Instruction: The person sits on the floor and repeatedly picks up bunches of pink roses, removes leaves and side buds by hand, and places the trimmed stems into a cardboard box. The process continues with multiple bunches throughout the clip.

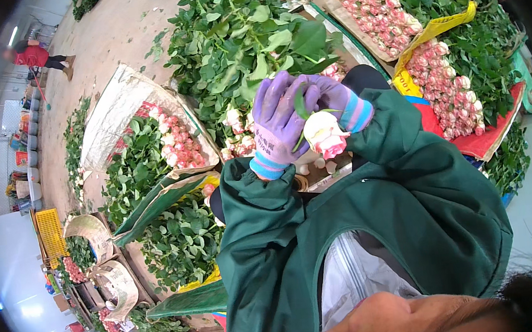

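Both my hands wear purple gloves with blue-striped cuffs and meet in front of me. Between them is a rose, its white and pink head pointing down toward me, with a green leaf rising from between the gloves. My left hand is closed at the rose's stem, its fingers bent over and pointing away from me. My right hand is closed round the stem just above the flower head; its fingertips are partly hidden. Just beyond the gloves lies a big heap of leafy rose stems.
Wrapped bundles of pink roses lie at the far right, one with a yellow strap. To the left is another rose bundle beside a white woven sheet. A yellow crate and a person in red are farther left.
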Demonstrator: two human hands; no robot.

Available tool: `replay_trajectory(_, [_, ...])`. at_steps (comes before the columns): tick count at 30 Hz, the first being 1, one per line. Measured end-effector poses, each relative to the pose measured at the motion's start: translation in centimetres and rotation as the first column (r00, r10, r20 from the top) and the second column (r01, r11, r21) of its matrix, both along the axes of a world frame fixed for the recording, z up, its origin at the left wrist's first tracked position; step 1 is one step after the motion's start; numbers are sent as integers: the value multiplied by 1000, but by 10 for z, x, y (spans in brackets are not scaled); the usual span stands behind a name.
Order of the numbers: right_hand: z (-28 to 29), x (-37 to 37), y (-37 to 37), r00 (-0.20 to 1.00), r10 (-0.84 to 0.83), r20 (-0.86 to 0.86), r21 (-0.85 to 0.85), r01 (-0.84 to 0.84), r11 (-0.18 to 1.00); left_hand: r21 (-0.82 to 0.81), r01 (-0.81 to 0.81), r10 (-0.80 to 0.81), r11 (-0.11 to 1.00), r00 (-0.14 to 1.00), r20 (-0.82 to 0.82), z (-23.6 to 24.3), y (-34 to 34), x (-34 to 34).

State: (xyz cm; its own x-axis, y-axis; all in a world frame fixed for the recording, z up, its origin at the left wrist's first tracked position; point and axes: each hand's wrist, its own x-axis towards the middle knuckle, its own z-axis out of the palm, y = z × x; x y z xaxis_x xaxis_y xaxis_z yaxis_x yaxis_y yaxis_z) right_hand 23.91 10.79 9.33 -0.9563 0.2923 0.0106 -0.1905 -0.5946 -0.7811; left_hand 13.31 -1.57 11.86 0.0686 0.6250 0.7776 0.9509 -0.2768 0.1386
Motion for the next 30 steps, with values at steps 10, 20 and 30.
replay_trajectory(10, [25,-15,0,946,43,320,-394,92,914,105,-174,174,979,985,6,-14,0,-2])
replay_trajectory(20, [19,5,73,991,54,121,-121,-39,992,64,-117,131,991,945,-301,14,48,32])
replay_trajectory(30, [-113,66,275,643,-599,477,865,-464,190,50,-381,323,923,840,435,-50,35,-27])
